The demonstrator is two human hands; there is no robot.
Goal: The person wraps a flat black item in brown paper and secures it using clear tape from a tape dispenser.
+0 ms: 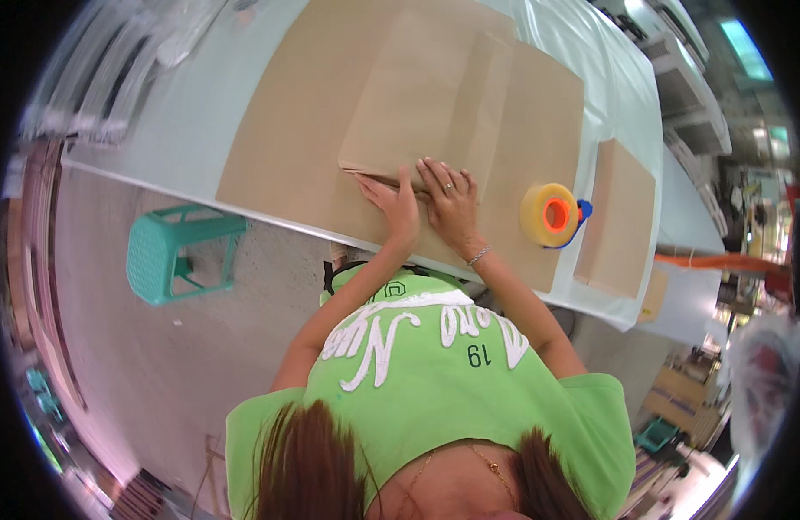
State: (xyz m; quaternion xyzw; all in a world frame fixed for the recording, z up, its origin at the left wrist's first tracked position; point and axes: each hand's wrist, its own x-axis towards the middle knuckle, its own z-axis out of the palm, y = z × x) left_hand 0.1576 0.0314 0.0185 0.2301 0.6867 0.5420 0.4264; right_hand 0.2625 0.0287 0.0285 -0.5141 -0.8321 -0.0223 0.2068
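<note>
A folded flat brown cardboard box [417,95] lies on a larger brown cardboard sheet [278,165] on a pale table [166,121]. My left hand [395,208] is at the folded box's near edge, thumb on top and fingers along the edge toward its near-left corner. Right beside it, my right hand [450,198], with a ring and a bracelet, lies flat on the box with its fingers spread. The two hands touch each other.
A tape dispenser [551,214] with a yellowish roll, orange core and blue handle stands on the sheet right of my hands. A smaller cardboard piece [617,217] lies further right. A green plastic stool [179,251] stands on the floor left of me.
</note>
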